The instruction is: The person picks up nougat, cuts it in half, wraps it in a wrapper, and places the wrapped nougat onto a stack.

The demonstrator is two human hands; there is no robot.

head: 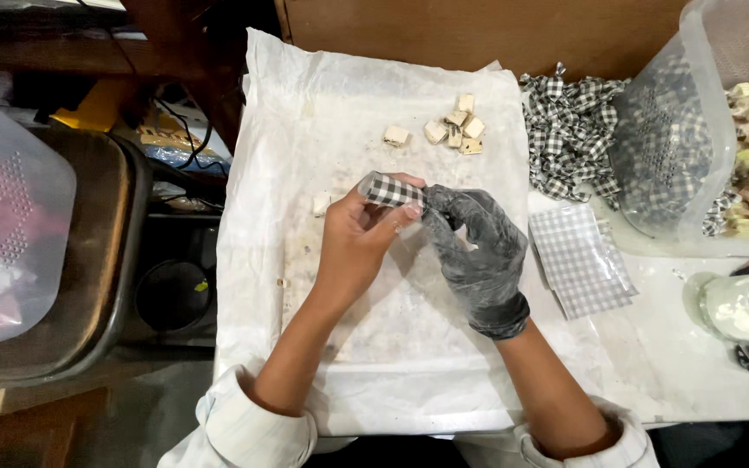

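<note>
My bare left hand (353,238) and my right hand (478,251), which wears a dark glove, together hold a small piece rolled in a black-and-white checked wrapper (389,190) above a white paper sheet (392,347). The left fingers pinch the wrapper's left part and the gloved fingers grip its right end. Several unwrapped pale candy blocks (457,128) lie on the sheet farther back, one more block (396,135) to their left. Another pale block (321,204) lies just left of my left hand.
A stack of flat checked wrappers (581,258) lies right of my gloved hand. Wrapped checked candies (569,130) are piled at the back right beside a clear plastic tub (704,139) of wrapped candies. A metal tray (88,260) sits at the left.
</note>
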